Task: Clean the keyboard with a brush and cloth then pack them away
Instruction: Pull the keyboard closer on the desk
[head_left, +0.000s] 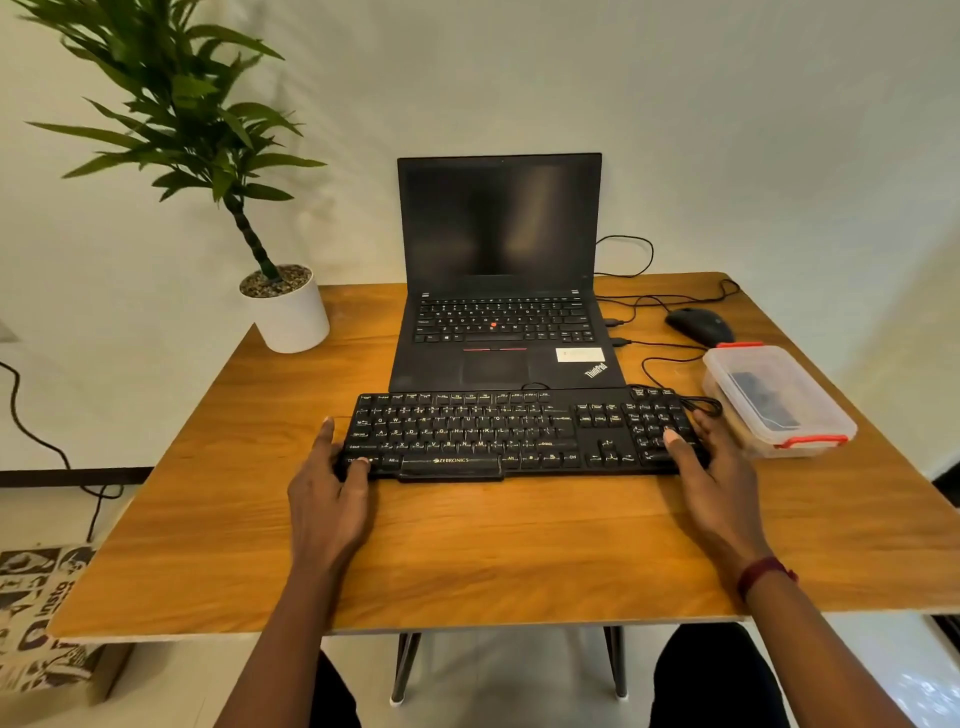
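Observation:
A black keyboard (498, 434) lies flat on the wooden table (467, 545), in front of an open laptop. My left hand (327, 493) grips the keyboard's left end, thumb on the front corner keys and fingers along its side. My right hand (711, 478) grips the right end, thumb on the number pad and fingers round the edge. A lidded clear plastic box (779, 402) with red clips stands just right of the keyboard; something dark shows inside it. I see no brush or cloth outside the box.
A black laptop (501, 291) with a dark screen stands behind the keyboard. A black mouse (698, 325) and loose cables lie at the back right. A white potted plant (288, 312) sits on the back left corner. A printed bag (41, 613) rests on the floor at left.

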